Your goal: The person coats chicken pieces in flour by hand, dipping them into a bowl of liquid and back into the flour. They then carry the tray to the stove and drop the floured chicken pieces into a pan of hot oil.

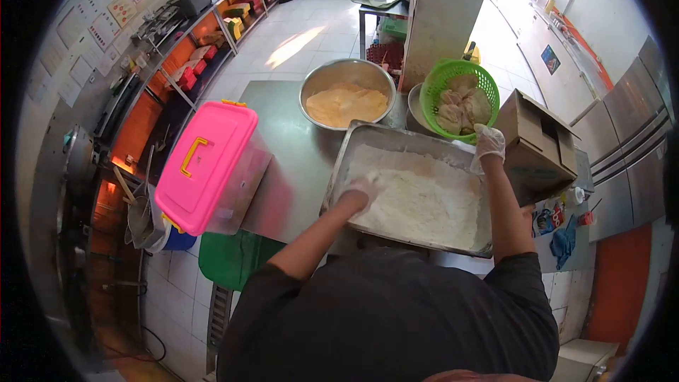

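Observation:
A metal tray of white flour lies on the table in front of me. My left hand, in a clear glove, is in the flour at the tray's left side; its fingers are smeared and partly covered. My gloved right hand grips the near rim of a green colander, which tilts towards me. Pieces of raw chicken sit inside it. Under the colander, a metal bowl is partly hidden. Left of it stands a steel bowl of orange-tan powder.
A clear bin with a pink lid stands on the left of the steel table. An open cardboard box is close by my right arm. Behind the bowls rises a pillar. A green container is below left.

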Action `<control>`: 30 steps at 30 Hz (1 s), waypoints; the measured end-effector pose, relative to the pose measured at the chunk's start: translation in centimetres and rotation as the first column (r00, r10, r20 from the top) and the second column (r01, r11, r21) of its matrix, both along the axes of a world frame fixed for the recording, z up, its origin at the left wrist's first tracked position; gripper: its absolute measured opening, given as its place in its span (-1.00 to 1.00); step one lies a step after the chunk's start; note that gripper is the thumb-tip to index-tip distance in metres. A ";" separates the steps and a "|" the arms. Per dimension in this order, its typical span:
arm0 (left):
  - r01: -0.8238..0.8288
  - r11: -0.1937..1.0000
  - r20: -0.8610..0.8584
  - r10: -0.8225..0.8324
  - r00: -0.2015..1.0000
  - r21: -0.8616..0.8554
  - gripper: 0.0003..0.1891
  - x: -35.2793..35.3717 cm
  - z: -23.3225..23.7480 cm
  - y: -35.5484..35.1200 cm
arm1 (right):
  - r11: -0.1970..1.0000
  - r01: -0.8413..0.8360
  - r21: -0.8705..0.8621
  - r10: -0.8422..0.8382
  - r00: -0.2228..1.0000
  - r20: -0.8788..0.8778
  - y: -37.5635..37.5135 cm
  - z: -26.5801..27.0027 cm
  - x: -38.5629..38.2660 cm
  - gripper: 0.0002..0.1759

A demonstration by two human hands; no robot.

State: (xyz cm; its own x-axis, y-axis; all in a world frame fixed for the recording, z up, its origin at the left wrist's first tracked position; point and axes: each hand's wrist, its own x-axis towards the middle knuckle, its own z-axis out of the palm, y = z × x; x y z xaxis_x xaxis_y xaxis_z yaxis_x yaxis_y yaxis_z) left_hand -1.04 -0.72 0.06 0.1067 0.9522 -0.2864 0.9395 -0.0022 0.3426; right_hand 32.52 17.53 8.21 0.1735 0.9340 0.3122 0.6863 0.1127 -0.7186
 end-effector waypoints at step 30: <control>0.043 0.932 0.923 0.363 -0.127 -0.361 -0.68 1.7 6.4 17.2 | 0.981 -0.021 -0.194 0.038 0.996 0.086 2.0 -1.1 0.5 -0.62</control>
